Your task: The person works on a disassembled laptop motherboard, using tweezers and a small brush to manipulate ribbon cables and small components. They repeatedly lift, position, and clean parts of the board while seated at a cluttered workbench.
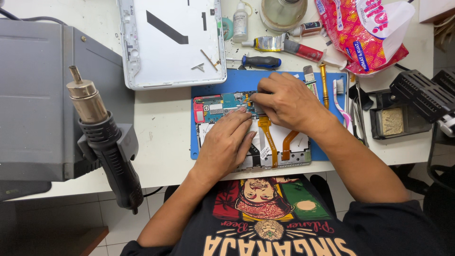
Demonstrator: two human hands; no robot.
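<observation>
An opened tablet [222, 111] with a teal circuit board and orange ribbon cables lies on a blue work mat [246, 80] at the table's near edge. My left hand [227, 142] rests flat on the tablet's middle, fingertips touching the board. My right hand [284, 99] sits over the board's right end, its fingers bent and pinched down on a small part there; what they pinch is hidden. The tablet's white back cover [173, 42] lies face down beyond the mat.
A hot-air gun [102, 132] hangs in a holder on a grey station [33, 95] at left. Behind the mat are a screwdriver [260, 61], glue tube [284, 46], small bottle [241, 23] and red patterned bag [365, 33]. Tweezers, a toothbrush [340, 99] and black trays [398, 116] lie right.
</observation>
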